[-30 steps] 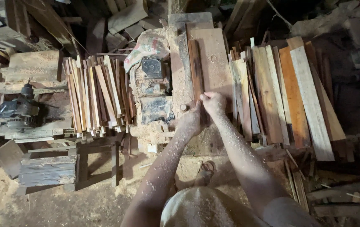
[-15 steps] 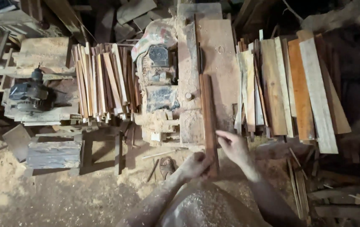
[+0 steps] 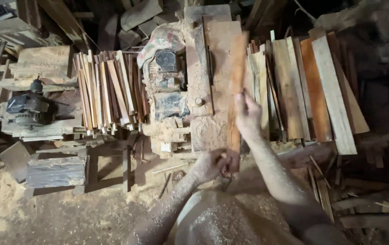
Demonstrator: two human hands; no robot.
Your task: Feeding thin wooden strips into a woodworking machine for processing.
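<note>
Sawdust covers the counter (image 3: 203, 131). Your hands grip one slat (image 3: 236, 90), pointing away from you: left hand (image 3: 210, 164) near end, right hand (image 3: 247, 113) higher.

This is a woodworking shop. A woodcutting machine (image 3: 205, 77) sits in the middle, with a flat top covered in sawdust. An electric motor (image 3: 165, 75) sits next to it. Thin wood strips (image 3: 108, 93) lie in a stack on the left. Wider wood planks (image 3: 312, 86) lie side by side on the right. Another dark motor (image 3: 26, 109) rests on a rough wooden stand at the far left. The dirt floor (image 3: 67, 213) has sawdust and wood scraps all over it. Everything looks dusty, old and well used.
</note>
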